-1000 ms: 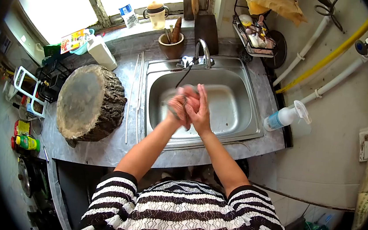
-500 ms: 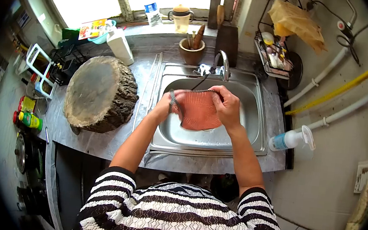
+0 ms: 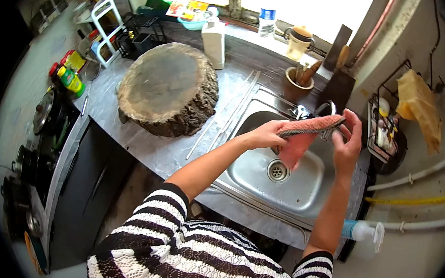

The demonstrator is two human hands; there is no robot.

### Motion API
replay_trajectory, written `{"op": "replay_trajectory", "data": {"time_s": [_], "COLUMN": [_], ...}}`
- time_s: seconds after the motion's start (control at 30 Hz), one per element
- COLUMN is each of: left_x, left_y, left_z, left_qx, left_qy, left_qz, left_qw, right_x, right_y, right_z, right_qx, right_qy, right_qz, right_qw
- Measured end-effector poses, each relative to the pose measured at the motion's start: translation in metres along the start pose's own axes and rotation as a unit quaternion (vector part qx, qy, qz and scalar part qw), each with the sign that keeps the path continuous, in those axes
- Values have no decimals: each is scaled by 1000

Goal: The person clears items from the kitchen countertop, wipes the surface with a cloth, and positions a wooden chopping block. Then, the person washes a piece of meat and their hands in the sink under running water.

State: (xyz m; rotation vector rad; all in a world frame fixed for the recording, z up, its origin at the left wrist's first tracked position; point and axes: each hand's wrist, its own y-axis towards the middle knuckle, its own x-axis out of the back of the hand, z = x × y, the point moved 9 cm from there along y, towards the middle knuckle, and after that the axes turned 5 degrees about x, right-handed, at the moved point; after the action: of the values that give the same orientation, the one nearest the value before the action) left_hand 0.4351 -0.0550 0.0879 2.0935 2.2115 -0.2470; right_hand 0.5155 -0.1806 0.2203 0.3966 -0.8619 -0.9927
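Observation:
A salmon-pink cloth (image 3: pixel 312 125) with a dark edge is stretched over the steel sink (image 3: pixel 252 166), one part hanging down. My left hand (image 3: pixel 265 135) is closed on its left end. At the other end, my right hand (image 3: pixel 348 146) pinches a corner between thumb and fingers, close to the tap (image 3: pixel 328 106), which is partly hidden by the cloth. Below the cloth the sink's drain (image 3: pixel 278 171) shows.
A thick tree-trunk chopping block (image 3: pixel 166 88) stands left of the sink. Behind are a white jug (image 3: pixel 213 44), a brown pot of utensils (image 3: pixel 296 87) and a cleaver (image 3: pixel 337 88). A spray bottle (image 3: pixel 363 231) stands at the right; a wire rack (image 3: pixel 384 125) hangs on the wall.
My view has turned left, so the sink appears farther right. The cloth, earlier spread broad and facing me, is now folded over with a flap hanging. Both hands still hold it.

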Motion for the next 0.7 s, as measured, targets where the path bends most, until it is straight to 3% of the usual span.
{"op": "replay_trajectory", "data": {"time_s": [0.07,0.1,0.13,0.2,0.27,0.33,0.4,0.43,0.47,0.53,0.6,0.67,0.7], "left_x": [-14,-17,-22,-20,-8,-15,-27,-27,-27,-24,-17,-7,-1], "left_y": [-8,-1,4,9,19,23,38,45,53,68,79,100,111], "left_z": [-26,-30,-42,-48,-52,-71,-99,-108,-114,-121,-117,-97,-83], "left_qx": [69,5,-60,-18,-11,-44,-148,-150,-151,-163,-159,-131,-105], "left_qy": [72,100,128,131,155,126,118,140,161,252,343,388,434], "left_qz": [21,37,54,79,49,70,83,61,40,6,-16,-40,-57], "left_qw": [995,994,988,988,987,989,978,977,974,954,926,911,893], "right_x": [-27,-45,-49,-65,-38,-31,-36,-49,-49,-44,-9,17,17], "right_y": [-7,-20,-25,-40,-17,-1,5,-1,-11,-13,13,18,12], "right_z": [19,5,-7,-69,-69,-54,-18,-13,-43,-97,-88,-114,-132], "right_qx": [76,5,9,-206,-172,-63,-51,-91,-100,-201,-128,-164,-180], "right_qy": [59,95,101,204,229,276,359,412,330,312,390,347,323], "right_qz": [99,150,157,255,122,137,142,201,204,183,56,-70,-77], "right_qw": [991,984,982,922,950,949,921,884,916,910,910,921,926]}}
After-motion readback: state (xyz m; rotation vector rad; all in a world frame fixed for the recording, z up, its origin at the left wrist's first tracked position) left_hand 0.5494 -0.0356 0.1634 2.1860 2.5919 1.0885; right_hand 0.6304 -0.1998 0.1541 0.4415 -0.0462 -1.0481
